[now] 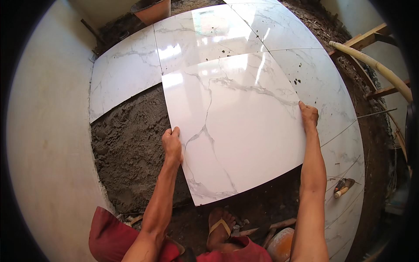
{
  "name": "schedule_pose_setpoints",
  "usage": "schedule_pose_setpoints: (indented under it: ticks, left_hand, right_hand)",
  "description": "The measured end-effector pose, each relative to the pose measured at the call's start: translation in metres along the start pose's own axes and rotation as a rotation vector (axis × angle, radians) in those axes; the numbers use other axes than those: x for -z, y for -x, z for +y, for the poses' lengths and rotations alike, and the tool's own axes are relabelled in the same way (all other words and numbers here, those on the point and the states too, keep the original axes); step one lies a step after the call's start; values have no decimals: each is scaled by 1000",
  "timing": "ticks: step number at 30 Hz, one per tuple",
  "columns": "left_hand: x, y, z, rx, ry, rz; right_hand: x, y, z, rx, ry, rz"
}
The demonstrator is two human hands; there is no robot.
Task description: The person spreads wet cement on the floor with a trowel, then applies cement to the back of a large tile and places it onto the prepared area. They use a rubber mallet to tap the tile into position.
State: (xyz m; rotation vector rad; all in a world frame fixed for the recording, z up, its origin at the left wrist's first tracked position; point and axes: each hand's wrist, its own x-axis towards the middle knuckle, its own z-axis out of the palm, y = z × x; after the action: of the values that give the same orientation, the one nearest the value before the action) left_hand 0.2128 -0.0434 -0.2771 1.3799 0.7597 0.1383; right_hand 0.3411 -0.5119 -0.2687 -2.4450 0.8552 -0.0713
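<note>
A large white floor tile (pixel 248 126) with grey marble veins lies in front of me, its far edge up against the laid tiles (pixel 205 35). My left hand (pixel 172 144) grips its left edge, with the thumb on top. On the opposite side, my right hand (pixel 309 114) has hold of the right edge, fingers curled around it. Beside the tile on the left is a bed of rough grey mortar (pixel 131 144). What lies under the tile is hidden, and I cannot tell whether it rests fully on the bed.
A trowel (pixel 343 188) with a wooden handle sits on the tiles at right. An orange bucket (pixel 152 11) stands at the far left, and a rounded orange-and-white container (pixel 281 243) near my foot. A pale wall (pixel 48 131) borders the left; wooden pieces and a pole (pixel 375 63) lean at right.
</note>
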Motion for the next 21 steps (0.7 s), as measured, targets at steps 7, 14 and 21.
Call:
schedule_pose_setpoints:
  ticks: [7,14,21]
  left_hand:
    - [-6,-2,-6,36,-144,30]
    - [6,-6,-13,97,-31,25]
    - [1,1,-11,140,-132,-16]
  right_hand:
    - [-3,-26,10,-65,87,1]
    - [-6,-10,2,-5,-81,-48]
    - [-7,-25,7,-11,-23,23]
